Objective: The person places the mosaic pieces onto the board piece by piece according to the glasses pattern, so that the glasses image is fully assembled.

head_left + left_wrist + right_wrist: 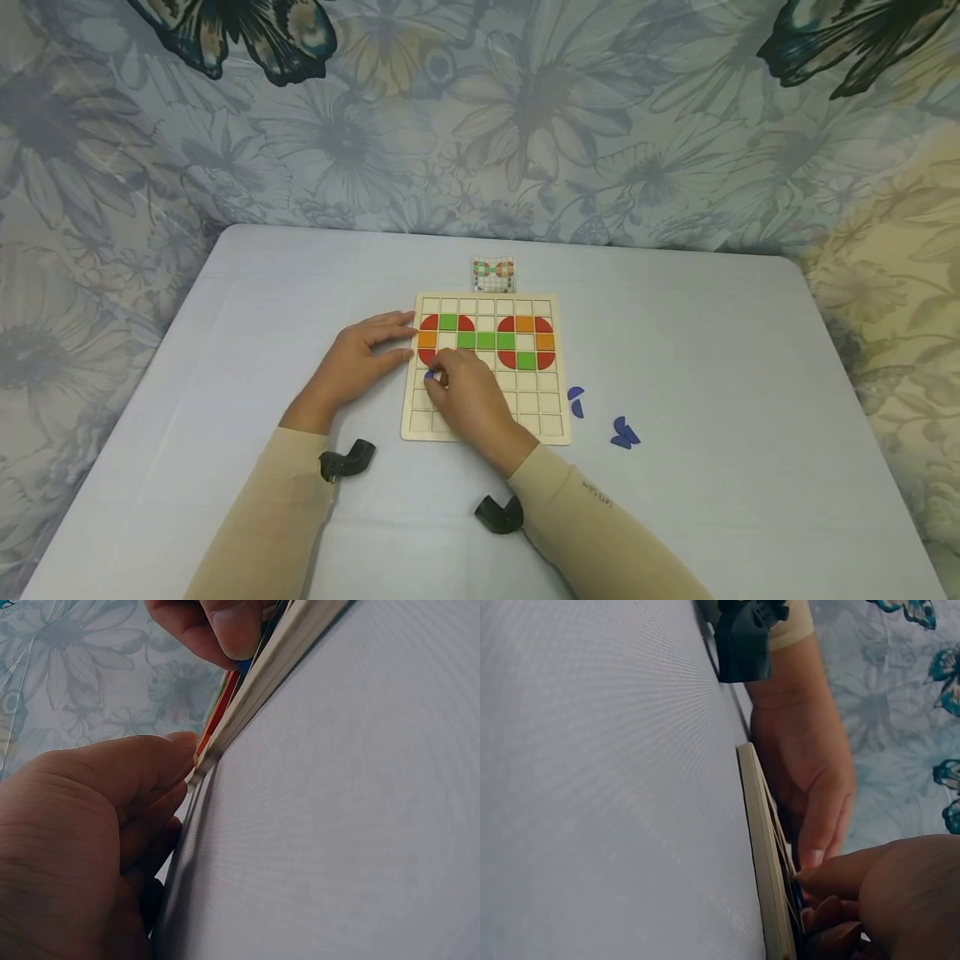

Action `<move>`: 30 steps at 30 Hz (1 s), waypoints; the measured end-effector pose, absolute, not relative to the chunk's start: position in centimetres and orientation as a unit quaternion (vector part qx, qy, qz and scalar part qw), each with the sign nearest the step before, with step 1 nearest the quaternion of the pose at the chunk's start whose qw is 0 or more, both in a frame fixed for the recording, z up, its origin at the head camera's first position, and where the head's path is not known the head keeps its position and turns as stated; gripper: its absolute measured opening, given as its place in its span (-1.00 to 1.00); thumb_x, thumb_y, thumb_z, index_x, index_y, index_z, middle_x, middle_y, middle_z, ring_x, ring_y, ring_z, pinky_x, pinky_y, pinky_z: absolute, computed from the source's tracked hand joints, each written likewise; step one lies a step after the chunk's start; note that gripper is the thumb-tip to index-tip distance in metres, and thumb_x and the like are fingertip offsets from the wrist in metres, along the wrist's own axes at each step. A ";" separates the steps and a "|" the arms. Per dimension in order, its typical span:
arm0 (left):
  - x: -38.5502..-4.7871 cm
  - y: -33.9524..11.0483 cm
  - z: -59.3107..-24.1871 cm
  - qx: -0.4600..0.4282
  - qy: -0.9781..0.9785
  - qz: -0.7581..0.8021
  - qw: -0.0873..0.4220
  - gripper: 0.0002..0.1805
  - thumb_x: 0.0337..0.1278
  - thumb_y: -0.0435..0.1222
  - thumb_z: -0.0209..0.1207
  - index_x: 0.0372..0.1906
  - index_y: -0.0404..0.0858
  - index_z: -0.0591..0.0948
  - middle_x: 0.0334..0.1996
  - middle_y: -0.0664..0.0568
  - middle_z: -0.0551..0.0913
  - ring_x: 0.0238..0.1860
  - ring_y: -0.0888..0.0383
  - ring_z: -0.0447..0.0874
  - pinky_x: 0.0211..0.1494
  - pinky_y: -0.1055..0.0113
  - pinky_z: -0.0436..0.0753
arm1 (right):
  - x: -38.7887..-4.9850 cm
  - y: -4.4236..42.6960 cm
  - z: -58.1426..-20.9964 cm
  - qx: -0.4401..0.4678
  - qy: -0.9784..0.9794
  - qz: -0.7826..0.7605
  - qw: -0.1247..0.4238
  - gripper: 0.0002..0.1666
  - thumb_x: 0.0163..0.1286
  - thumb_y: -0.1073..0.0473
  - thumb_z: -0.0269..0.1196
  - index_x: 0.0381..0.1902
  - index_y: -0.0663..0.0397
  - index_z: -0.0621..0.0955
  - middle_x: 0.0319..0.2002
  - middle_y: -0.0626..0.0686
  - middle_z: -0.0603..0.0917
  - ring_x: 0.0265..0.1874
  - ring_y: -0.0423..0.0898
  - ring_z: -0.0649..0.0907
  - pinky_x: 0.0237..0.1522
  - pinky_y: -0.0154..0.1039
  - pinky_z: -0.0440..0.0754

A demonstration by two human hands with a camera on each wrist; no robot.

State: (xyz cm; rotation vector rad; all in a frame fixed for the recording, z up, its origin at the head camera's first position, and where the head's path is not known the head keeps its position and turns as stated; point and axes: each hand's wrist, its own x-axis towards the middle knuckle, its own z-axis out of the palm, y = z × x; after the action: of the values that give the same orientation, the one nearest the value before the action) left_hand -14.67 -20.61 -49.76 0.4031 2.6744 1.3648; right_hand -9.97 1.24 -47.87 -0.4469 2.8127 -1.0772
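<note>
A wooden grid board (542, 428) lies flat on the table. Red quarter-round, green and orange square tiles fill part of its upper rows. My right hand (476, 400) is over the board's left half, pinching a small blue piece (429, 375) between thumb and fingers, just below a red tile. The blue piece (244, 666) shows only as a sliver in the left wrist view. My left hand (352, 367) rests at the board's left edge with fingers extended, its fingertips touching the side. The right hand covers some cells in the board's lower left.
Two blue curved pieces (577, 408) lie just right of the board, and several more blue pieces (624, 435) sit farther right. A small pattern card (493, 274) stands behind the board's top edge. A flowered cloth (525, 125) hangs behind the white table (712, 358).
</note>
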 end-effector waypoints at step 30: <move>-14.6 -20.6 -49.8 0.135 0.880 0.451 0.060 -0.60 0.40 -0.26 0.47 0.28 -0.12 0.80 0.47 0.24 0.57 0.57 0.09 0.37 0.65 -0.08 0.26 | -9.8 4.6 -47.4 -0.126 0.608 -0.769 0.149 -0.03 0.77 -0.42 -0.27 0.35 0.40 0.53 0.07 0.40 0.69 -0.15 0.11 0.72 -0.09 -0.16 0.77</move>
State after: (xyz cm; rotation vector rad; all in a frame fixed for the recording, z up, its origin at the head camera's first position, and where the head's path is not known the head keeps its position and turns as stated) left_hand -14.63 -20.62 -49.83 0.4099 2.6654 1.3642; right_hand -9.78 4.59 -47.44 -0.3625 1.7489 -2.2110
